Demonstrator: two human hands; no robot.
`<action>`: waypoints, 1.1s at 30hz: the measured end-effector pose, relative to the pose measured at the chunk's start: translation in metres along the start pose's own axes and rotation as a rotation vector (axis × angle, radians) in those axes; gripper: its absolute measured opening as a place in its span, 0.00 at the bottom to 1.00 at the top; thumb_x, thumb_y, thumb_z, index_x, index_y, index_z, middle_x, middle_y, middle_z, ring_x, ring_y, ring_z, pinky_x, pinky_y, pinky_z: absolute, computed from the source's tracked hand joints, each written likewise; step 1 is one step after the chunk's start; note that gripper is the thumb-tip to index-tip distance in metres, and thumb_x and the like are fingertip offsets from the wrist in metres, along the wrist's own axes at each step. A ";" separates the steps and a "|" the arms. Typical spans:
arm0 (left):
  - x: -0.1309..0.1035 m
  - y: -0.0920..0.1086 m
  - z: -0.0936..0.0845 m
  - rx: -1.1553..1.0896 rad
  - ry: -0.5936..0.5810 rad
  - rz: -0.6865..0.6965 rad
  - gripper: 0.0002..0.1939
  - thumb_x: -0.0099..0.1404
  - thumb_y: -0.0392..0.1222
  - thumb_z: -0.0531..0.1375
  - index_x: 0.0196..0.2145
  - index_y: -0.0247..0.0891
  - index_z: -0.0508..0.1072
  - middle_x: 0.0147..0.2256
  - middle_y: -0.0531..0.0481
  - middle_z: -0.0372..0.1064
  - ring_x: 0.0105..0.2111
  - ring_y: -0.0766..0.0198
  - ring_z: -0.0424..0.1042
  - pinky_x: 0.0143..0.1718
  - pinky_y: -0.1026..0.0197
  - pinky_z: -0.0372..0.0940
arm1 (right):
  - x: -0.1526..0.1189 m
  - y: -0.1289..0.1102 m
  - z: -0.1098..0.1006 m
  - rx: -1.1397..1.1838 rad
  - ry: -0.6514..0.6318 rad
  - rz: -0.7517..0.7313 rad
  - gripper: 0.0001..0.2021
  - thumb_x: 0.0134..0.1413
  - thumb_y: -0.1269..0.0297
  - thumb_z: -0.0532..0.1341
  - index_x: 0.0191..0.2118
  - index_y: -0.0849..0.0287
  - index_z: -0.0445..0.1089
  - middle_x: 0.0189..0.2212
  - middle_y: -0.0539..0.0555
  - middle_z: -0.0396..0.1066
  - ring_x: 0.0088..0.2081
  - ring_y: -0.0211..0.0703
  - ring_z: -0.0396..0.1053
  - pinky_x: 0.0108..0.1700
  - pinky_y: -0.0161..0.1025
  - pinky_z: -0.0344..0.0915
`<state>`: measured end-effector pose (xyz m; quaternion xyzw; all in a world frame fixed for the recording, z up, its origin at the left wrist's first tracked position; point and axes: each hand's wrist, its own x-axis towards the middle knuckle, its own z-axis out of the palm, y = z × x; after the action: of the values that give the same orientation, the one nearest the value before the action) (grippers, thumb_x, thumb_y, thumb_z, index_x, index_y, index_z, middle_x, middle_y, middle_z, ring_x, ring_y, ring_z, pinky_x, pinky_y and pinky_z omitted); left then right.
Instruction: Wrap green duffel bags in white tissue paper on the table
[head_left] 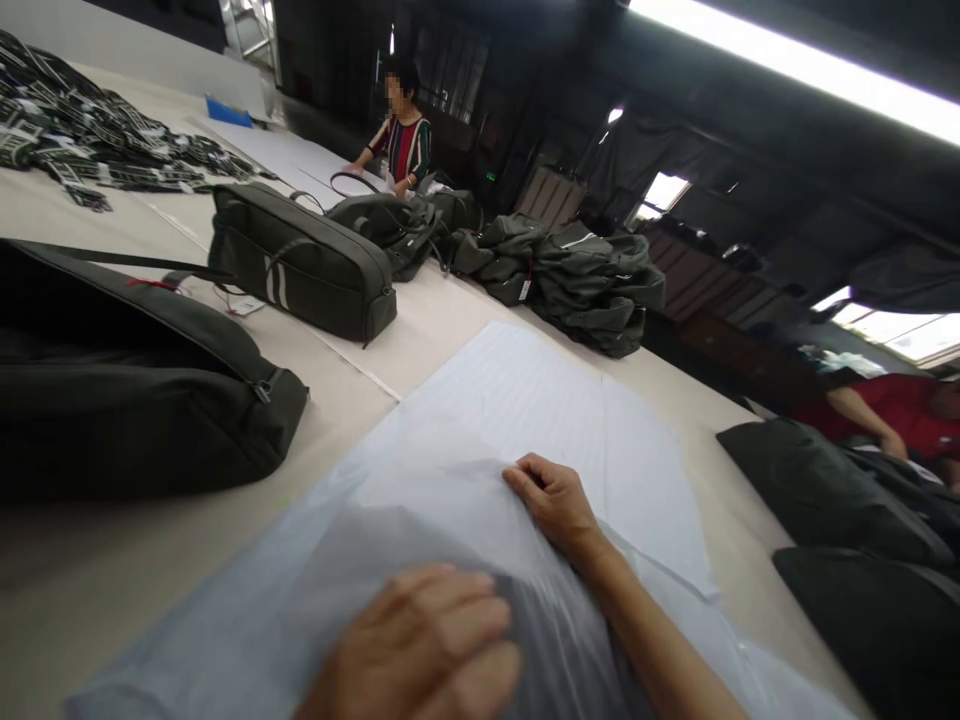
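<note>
My right hand [551,500] pinches the edge of a clear plastic bag [450,510] between thumb and fingers. Nearer to me, my left hand [420,645] is over the same bag with its fingers bent, smeared by motion; its grip cannot be made out. A dark grey item [559,640] shows through the plastic between my hands, mostly hidden. Beneath it all, pale translucent sheets or bags [525,380] lie spread on the table [427,350]. To the left, a dark green bag [150,430] lies with its zipped top gaping.
Another dark bag with white stripes [300,265] stands farther back, near a heap of dark bags [577,280]. Straps [97,140] are piled at the far left. A co-worker in stripes [405,145] stands across the table. More dark bags [832,490] and a person in red [892,410] are at right.
</note>
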<state>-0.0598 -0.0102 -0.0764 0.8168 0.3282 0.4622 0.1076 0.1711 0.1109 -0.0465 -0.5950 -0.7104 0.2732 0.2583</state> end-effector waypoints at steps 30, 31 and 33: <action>0.078 -0.006 0.073 0.309 -0.413 -0.047 0.32 0.73 0.62 0.39 0.45 0.44 0.77 0.48 0.51 0.76 0.56 0.52 0.68 0.58 0.48 0.60 | -0.320 0.138 -0.197 -0.068 0.825 0.540 0.26 0.54 0.41 0.54 0.47 0.54 0.74 0.50 0.56 0.75 0.53 0.52 0.69 0.59 0.46 0.60; 0.082 -0.001 0.071 0.318 -0.458 -0.094 0.30 0.73 0.60 0.39 0.45 0.43 0.76 0.47 0.51 0.76 0.54 0.53 0.70 0.57 0.49 0.61 | -0.350 0.162 -0.208 -0.058 0.873 0.646 0.27 0.51 0.41 0.54 0.44 0.57 0.75 0.46 0.60 0.76 0.51 0.56 0.70 0.57 0.50 0.61; 0.090 0.008 0.069 0.347 -0.514 -0.167 0.26 0.72 0.54 0.41 0.44 0.42 0.75 0.45 0.52 0.76 0.50 0.56 0.72 0.54 0.52 0.64 | -0.400 0.211 -0.221 -0.024 0.920 0.830 0.24 0.43 0.42 0.57 0.34 0.58 0.75 0.36 0.63 0.77 0.45 0.63 0.71 0.53 0.55 0.62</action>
<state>0.0324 0.0499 -0.0490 0.8831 0.4303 0.1673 0.0835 0.5361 -0.2360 -0.0512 -0.8814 -0.2385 0.0583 0.4036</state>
